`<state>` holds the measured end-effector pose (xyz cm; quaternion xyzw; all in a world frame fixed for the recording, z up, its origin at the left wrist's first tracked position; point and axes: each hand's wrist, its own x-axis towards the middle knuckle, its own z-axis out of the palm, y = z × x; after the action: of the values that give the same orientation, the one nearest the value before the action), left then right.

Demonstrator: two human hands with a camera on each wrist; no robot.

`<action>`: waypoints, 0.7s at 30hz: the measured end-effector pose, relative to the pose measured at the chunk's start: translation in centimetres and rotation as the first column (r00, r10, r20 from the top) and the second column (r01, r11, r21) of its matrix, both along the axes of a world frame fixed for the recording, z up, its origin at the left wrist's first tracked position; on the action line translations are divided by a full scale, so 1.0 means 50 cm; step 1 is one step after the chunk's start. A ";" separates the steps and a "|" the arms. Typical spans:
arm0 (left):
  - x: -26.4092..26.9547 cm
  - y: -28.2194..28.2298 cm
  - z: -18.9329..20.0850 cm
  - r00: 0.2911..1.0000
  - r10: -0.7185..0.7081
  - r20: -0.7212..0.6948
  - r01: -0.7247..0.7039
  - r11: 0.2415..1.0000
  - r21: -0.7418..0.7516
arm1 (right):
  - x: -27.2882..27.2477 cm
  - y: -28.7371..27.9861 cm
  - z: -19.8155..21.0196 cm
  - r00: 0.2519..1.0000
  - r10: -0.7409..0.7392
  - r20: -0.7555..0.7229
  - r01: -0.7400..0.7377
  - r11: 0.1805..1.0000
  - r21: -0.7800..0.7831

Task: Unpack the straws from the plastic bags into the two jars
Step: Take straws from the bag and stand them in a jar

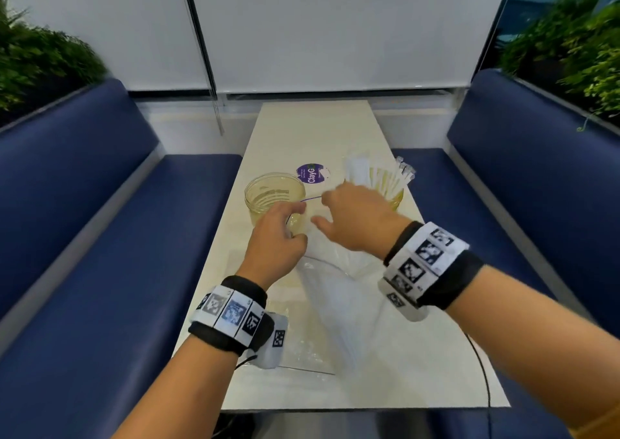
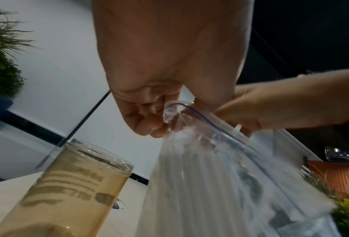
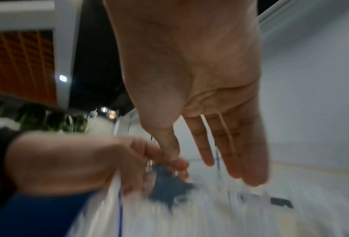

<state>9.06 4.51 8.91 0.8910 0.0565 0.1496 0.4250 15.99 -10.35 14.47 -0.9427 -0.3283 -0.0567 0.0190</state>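
A clear zip bag (image 1: 335,297) with a blue seal line lies on the table (image 1: 369,388), white wrapped straws (image 2: 189,184) inside it. My left hand (image 1: 278,237) pinches the bag's rim (image 2: 169,115) and lifts the mouth beside an empty jar (image 1: 268,193). My right hand (image 1: 355,217) hovers at the bag's mouth (image 3: 189,216). Its fingers (image 3: 230,152) are straight and hold nothing. A second jar (image 1: 397,200), at the right behind that hand, holds several wrapped straws (image 1: 369,173).
A purple round sticker (image 1: 312,173) lies between the jars. Another flat clear bag (image 1: 298,344) sits under my left wrist. Blue benches (image 1: 100,237) flank the narrow table, with plants (image 1: 40,63) behind them. A black cable (image 1: 483,371) crosses the near right corner.
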 end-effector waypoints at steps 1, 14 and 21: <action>-0.001 -0.001 0.001 1.000 -0.012 -0.003 0.012 1.000 -0.001 | -0.002 0.008 -0.027 0.999 -0.032 0.028 0.035 0.996 -0.083; -0.006 0.014 -0.014 0.999 -0.033 0.025 0.035 0.997 -0.070 | 0.006 0.066 -0.101 0.993 -0.097 0.069 0.097 0.995 0.001; -0.007 0.002 -0.034 1.000 0.011 -0.002 -0.011 1.000 -0.021 | -0.012 0.071 0.001 0.984 0.031 0.175 -0.070 0.973 0.218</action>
<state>8.68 4.60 7.21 0.8863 0.0634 0.1506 0.4334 15.41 -6.79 14.50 -0.9176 -0.3442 -0.1731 0.0982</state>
